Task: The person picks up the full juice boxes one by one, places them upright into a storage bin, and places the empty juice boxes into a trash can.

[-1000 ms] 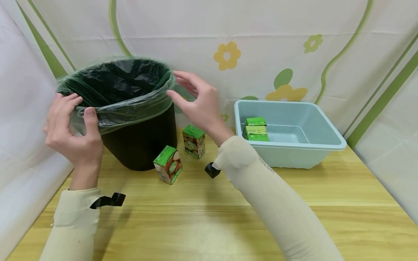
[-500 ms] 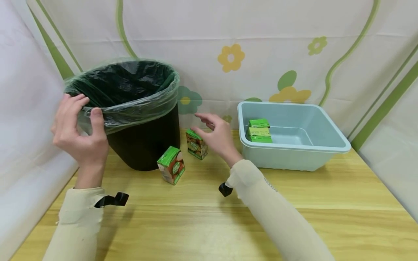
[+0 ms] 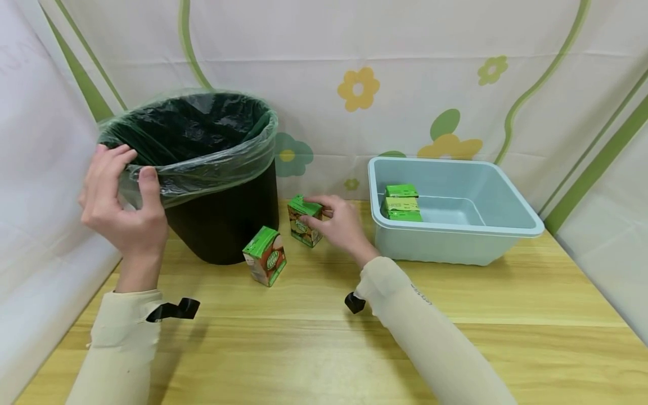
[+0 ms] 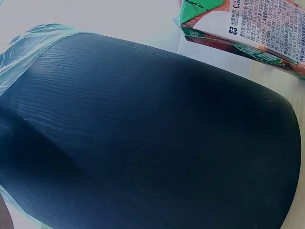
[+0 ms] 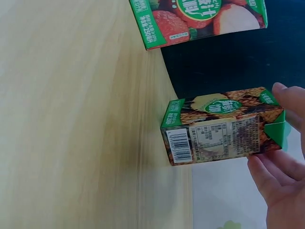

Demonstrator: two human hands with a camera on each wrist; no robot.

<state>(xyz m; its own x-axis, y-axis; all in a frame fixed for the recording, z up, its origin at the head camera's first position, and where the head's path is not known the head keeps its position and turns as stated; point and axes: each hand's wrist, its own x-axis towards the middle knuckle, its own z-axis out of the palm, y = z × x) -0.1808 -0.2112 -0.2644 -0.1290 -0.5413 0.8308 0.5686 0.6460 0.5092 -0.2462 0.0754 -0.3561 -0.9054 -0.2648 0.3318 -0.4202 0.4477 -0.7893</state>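
My left hand (image 3: 124, 211) grips the left front rim of a black trash bin (image 3: 223, 225), thumb outside and fingers over the edge of its translucent green liner (image 3: 215, 169). In the left wrist view, the bin's dark wall (image 4: 157, 129) fills most of the picture. My right hand (image 3: 344, 225) pinches a small brown-and-green juice box (image 3: 298, 229) near its top, thumb at the front. The right wrist view shows this box (image 5: 214, 126) with thumb and fingers on opposite sides. A red-and-green juice box (image 3: 265, 259) stands nearer, in front of the bin.
At the right, a light blue plastic basin (image 3: 455, 228) holds several green-topped boxes (image 3: 402, 202) along its left wall. All stand on a wooden table (image 3: 304, 349). A flower-patterned curtain (image 3: 304, 50) hangs close behind.
My right hand has left the bin's right rim, come down to the right, and taken hold of the brown juice box. The left hand keeps its place on the rim.
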